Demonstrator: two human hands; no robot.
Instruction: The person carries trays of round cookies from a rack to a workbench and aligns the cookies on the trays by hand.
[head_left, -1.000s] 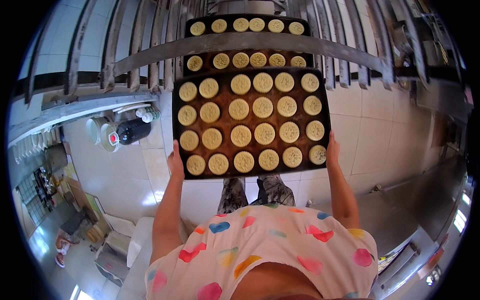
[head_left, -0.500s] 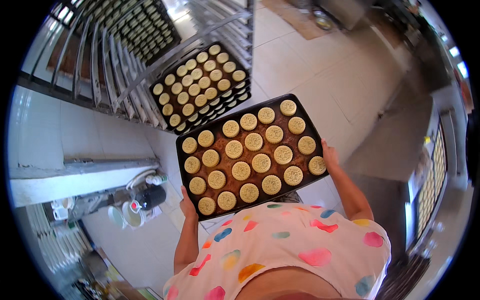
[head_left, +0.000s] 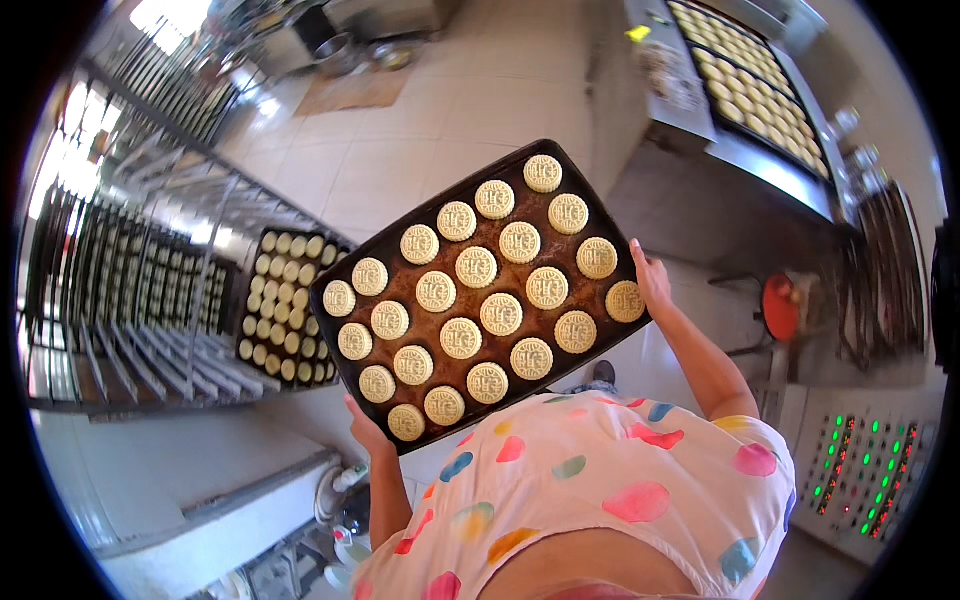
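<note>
Left hand: clamped on the baking tray beside its 7 o'clock corner, fingers hidden underneath; tray's middle at 1 o'clock.
Right hand: clamped on the tray's 3 o'clock edge; its middle at 9 o'clock.
Tray's long axis: 8 to 2 o'clock, beneath round stamped pastries.
Steel surface: 2 o'clock from the tray, well apart, nearer the right hand.
Rack: 9 o'clock, nearer the left hand.

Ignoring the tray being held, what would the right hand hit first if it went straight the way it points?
The right hand points along the end of the baking tray; beyond, the way looks free over the tiled floor, though depth is unclear.
</note>
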